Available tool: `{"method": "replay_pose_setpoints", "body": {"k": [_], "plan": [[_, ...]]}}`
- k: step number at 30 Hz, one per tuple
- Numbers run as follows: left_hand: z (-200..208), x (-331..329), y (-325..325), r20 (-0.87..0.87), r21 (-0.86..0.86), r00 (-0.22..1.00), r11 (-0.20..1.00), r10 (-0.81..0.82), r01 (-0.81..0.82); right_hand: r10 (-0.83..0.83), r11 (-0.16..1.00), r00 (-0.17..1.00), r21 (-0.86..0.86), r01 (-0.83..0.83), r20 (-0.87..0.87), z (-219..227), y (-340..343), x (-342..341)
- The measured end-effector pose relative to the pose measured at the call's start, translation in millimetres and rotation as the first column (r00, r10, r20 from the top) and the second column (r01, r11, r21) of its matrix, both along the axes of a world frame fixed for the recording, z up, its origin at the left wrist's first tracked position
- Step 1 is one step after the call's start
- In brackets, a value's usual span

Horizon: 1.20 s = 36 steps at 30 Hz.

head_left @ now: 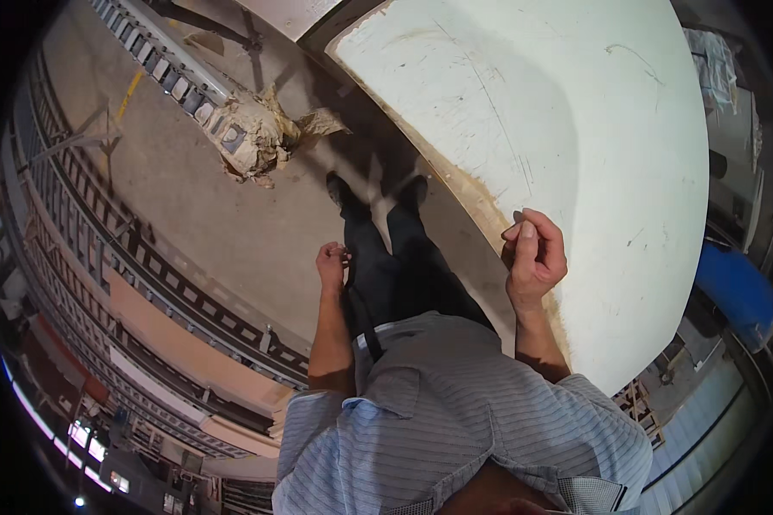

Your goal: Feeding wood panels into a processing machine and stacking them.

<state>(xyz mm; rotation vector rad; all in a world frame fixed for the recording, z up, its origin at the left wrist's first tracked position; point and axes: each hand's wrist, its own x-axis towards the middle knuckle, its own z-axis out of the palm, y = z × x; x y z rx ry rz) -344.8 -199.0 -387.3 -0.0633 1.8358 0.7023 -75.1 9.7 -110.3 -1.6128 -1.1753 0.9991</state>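
White tabletop (636, 172) spreads rightward from right hand (537, 257) — the nearer one, pinching a small dark piece (518, 218); left hand (332, 263) half-curled — grip unclear.

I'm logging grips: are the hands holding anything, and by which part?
The right hand seems to pinch a small dark piece; by which part cannot be told. The left hand is curled; whether it holds anything is unclear.

Brownish floor (232, 236), long metal racks (199, 316), bright windows (87, 439).

Tabletop (631, 176) pale green (edge (471, 192) brown); shirt (455, 382) striped grey-blue; trousers (404, 287) black.
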Motion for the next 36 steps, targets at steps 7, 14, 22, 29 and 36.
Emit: {"method": "replay_pose_setpoints", "body": {"k": [7,14,22,29,36], "plan": [[9.6,-0.4,10.6,-0.013,0.038,1.0,0.999,0.009,-0.008,-0.006,1.0,1.0,-0.001,0.006,0.031,-1.8,-0.3,1.5],[8.8,-8.9,10.0,-0.005,0.04,1.0,0.999,0.005,-0.005,-0.015,1.0,1.0,-0.001,0.015,-0.023,1.4,0.1,-2.2],[12.7,-14.4,9.0,-0.032,0.1,0.999,0.995,0.025,-0.022,-0.021,1.0,0.998,0.009,0.022,-0.063,-0.4,0.9,-2.2],[30.1,-20.7,29.1,-0.078,0.179,0.996,0.983,-0.031,0.045,-0.002,1.0,1.0,0.008,0.002,-0.029,-8.6,-0.4,3.9],[51.9,-30.9,51.5,-0.188,0.22,0.98,0.97,-0.064,0.106,0.036,0.994,0.999,0.106,-0.035,-0.011,-17.8,4.3,5.7]]}}
